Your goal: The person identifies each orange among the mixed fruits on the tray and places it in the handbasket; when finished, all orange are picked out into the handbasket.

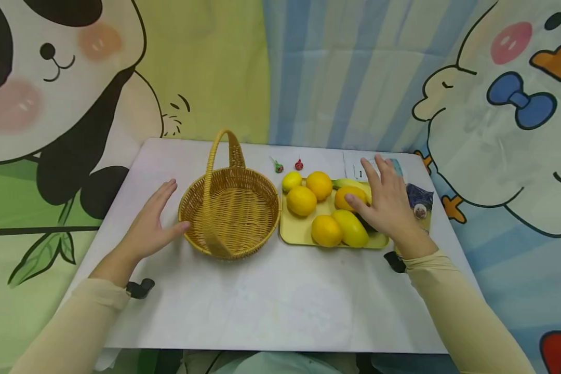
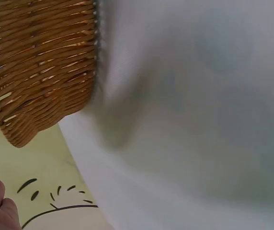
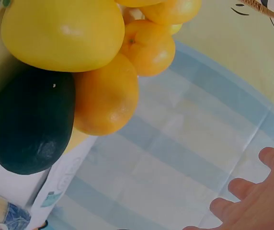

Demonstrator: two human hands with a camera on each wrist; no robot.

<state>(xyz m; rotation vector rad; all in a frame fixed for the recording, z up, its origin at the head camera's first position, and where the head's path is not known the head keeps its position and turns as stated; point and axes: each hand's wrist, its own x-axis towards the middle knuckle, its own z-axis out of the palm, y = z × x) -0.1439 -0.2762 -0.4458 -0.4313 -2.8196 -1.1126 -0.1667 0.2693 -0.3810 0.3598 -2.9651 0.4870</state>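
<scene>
My left hand point(image 1: 151, 223) is beside a round wicker basket point(image 1: 267, 215) with a tall handle, fingers extended, its thumb overlapping the rim in the head view. Inside, the basket holds nothing. To its right lies a yellow tray point(image 1: 293, 232) carrying several oranges point(image 1: 301, 201), a lemon point(image 1: 292, 181), a larger yellow fruit point(image 1: 352, 228) and a banana point(image 1: 355, 184). Over the tray's right side hovers my right hand point(image 1: 387, 203), fingers spread and holding nothing. It mostly covers a dark green avocado-like fruit point(image 3: 31, 122) in the head view; the right wrist view shows it well.
Behind the tray, two small wrapped candies, one green point(image 1: 278, 167) and one red point(image 1: 299, 164), lie on the white table point(image 1: 280, 301). A printed sheet point(image 1: 354, 169) is at the back right. A dark blue packet point(image 1: 418, 195) sits past the tray's right end. Cartoon curtains stand behind.
</scene>
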